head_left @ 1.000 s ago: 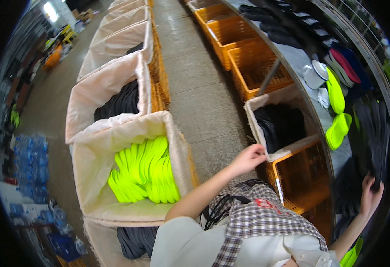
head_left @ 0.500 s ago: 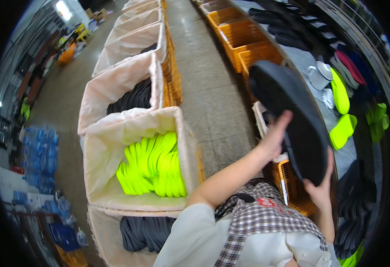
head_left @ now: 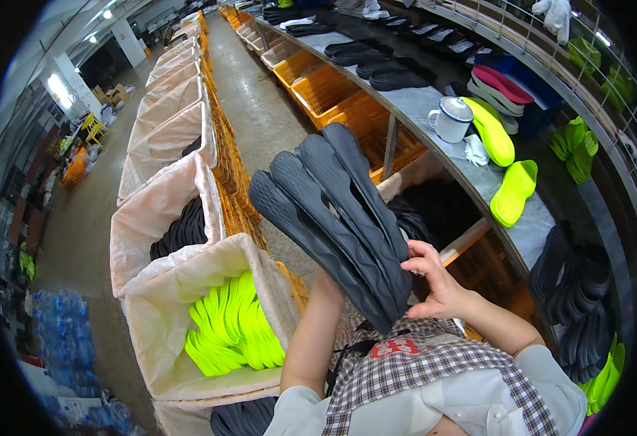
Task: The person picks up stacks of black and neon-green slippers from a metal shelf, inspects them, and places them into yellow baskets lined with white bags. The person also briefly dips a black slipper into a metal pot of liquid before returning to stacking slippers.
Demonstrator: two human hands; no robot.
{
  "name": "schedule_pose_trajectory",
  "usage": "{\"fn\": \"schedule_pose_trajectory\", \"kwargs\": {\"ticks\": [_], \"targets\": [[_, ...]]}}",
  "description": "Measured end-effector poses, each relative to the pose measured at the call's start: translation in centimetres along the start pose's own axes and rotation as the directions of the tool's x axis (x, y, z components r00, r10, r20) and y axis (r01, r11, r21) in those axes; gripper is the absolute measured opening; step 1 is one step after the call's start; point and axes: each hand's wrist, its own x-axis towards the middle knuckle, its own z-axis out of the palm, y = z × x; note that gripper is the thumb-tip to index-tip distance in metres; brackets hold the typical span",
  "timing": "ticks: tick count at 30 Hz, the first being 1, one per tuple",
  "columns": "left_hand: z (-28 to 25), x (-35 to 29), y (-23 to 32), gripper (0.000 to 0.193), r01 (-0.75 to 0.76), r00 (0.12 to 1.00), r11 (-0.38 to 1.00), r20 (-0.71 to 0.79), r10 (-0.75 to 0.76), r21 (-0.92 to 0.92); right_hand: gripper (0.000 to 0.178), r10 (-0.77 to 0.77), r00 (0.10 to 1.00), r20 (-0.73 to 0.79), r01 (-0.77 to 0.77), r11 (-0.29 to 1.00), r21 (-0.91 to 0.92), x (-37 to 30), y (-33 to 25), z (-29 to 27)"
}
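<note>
A fanned stack of several dark grey shoe soles (head_left: 337, 218) is held up in front of me, side edges showing. My left hand (head_left: 324, 285) supports the stack from underneath; its fingers are mostly hidden behind the soles. At the lower right edge of the stack, my right hand (head_left: 435, 282) has its bent fingers and thumb against the soles. Below and left of the stack stands a lined crate (head_left: 160, 341) with bright yellow-green soles (head_left: 235, 327) packed in it.
More lined crates (head_left: 162, 134) run in a row to the far left. On the right, a long bench (head_left: 424, 120) carries a white mug (head_left: 452, 118), yellow-green soles (head_left: 514, 192) and dark soles (head_left: 573, 280). Orange baskets (head_left: 326, 94) stand beneath it. Bottled water (head_left: 61, 327) is stacked at left.
The dark soles have come left and turned from showing a broad flat face to showing several fanned edges. Both hands moved left with them, and the view has shifted upward along the aisle.
</note>
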Motion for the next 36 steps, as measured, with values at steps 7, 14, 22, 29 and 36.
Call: {"fn": "schedule_pose_trajectory", "kwargs": {"ticks": [7, 14, 22, 29, 36], "targets": [[-1.5, -0.8, -1.5, 0.062, 0.078, 0.996, 0.996, 0.049, -0.075, -0.046, 0.097, 0.415, 0.907, -0.080, -0.311, 0.784, 0.538, 1.9, -0.1, 0.3], [-6.7, -2.9, -3.2, 0.055, -0.180, 0.980, 0.937, 0.021, 0.195, -0.299, 0.076, 0.441, 0.896, 0.058, -0.389, 0.715, 0.581, 4.5, 1.5, 2.5], [-6.4, -7.7, -2.8, 0.059, -0.355, 0.927, 0.933, -0.151, 0.343, -0.056, 0.077, 0.349, 0.904, 0.248, -0.428, 0.710, 0.559, 5.7, 1.3, 4.3], [-8.3, -7.8, -3.4, 0.055, -0.350, 0.930, 0.936, -0.100, 0.353, 0.045, 0.086, 0.316, 0.893, 0.320, -0.436, 0.782, 0.446, 7.1, 1.2, 4.4], [-6.2, -6.6, -1.8, 0.052, -0.369, 0.877, 0.896, -0.227, 0.424, 0.246, 0.089, 0.331, 0.916, 0.229, -0.400, 0.808, 0.433, 5.7, 1.2, 2.3]]}}
